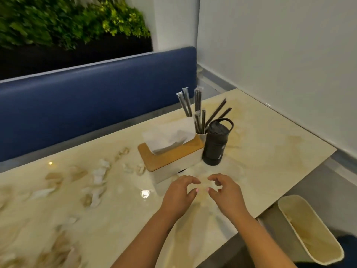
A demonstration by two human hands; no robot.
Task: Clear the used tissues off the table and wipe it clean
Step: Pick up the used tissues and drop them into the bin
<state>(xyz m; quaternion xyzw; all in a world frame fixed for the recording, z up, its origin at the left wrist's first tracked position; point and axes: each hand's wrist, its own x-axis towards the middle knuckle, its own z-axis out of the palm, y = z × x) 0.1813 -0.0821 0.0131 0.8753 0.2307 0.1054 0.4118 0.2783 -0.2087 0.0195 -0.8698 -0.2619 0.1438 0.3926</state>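
Several crumpled used tissues [99, 174] lie scattered over the left half of the glossy cream marble table [270, 151], some white, some stained brown. My left hand [179, 196] and my right hand [225, 192] hover side by side over the table's front middle, just before the tissue box [170, 157]. Both hands have fingers and thumbs curved toward each other with gaps between them. I see nothing clearly held; the patch of table between them is pale and blurred.
The tissue box has a wooden lid and a clean tissue [170, 136] sticking up. Right of it stand a white cup of wrapped straws [200, 120] and a black bottle [216, 142]. A cream waste bin [311, 231] sits below the table's right corner. A blue bench [96, 97] runs behind.
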